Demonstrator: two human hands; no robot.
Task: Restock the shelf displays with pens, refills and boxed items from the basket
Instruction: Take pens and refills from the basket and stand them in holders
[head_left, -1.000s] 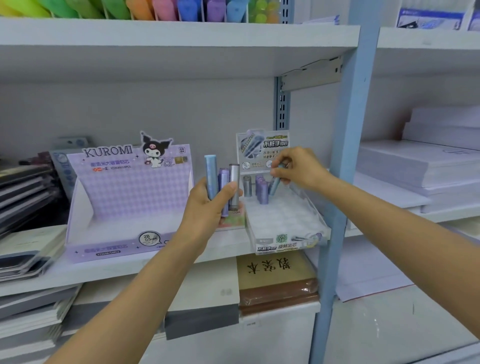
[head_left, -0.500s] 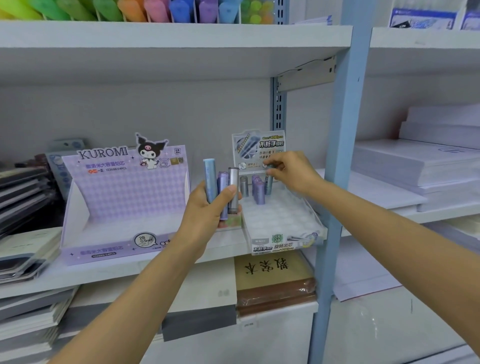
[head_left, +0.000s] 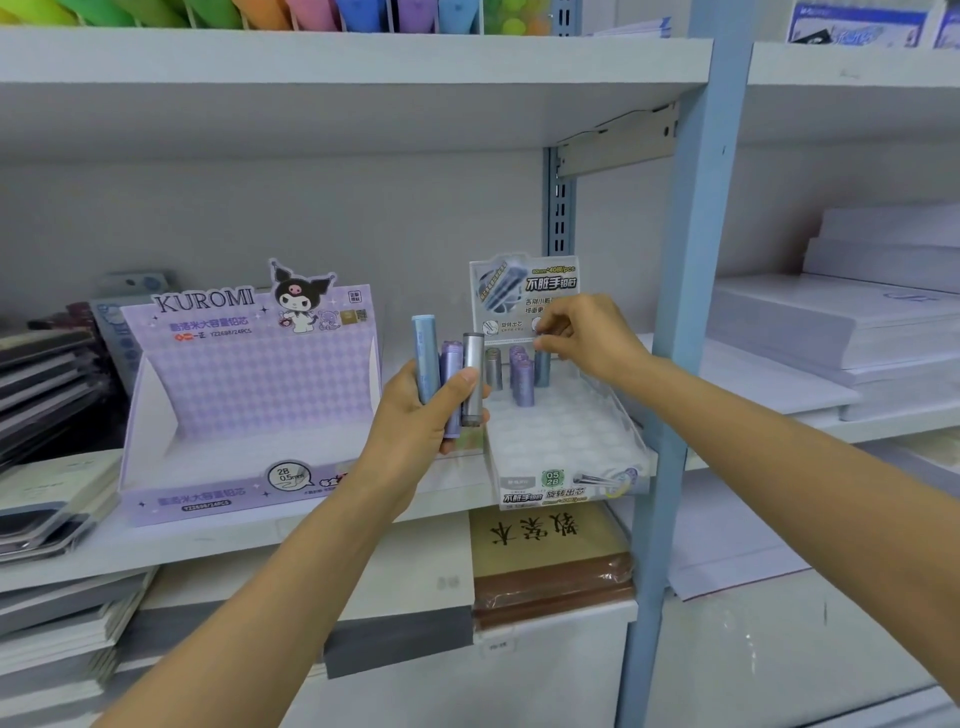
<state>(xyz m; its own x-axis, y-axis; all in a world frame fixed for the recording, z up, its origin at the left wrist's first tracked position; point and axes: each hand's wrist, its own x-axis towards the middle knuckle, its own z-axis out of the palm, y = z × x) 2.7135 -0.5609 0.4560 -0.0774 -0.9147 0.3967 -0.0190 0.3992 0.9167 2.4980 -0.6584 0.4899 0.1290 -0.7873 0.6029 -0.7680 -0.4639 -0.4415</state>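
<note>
Here, the person's left hand (head_left: 410, 431) is curled round three refill tubes and holds them upright, just in front of the shelf (head_left: 208, 540). They are a blue tube (head_left: 425, 358), a purple tube (head_left: 451, 371) and a silver tube (head_left: 472, 379), side by side, with the thumb pressed across them.

The right hand (head_left: 592, 338) reaches over the white tray (head_left: 566, 436). Its fingertips pinch the top of a blue-grey tube (head_left: 542, 370), which stands in the back row of the tray. Just beside it stand two darker purple tubes (head_left: 522, 382) and a small grey tube (head_left: 493, 368), all upright at the back of the tray.

The white tray sits at the right end of the shelf, at the front edge, just beside the blue post (head_left: 691, 312). The Kuromi box (head_left: 249, 384) sits on the same shelf, left of the tray, behind the left hand. Stacks of notebooks (head_left: 47, 499) lie at the left end of the shelf.
</note>
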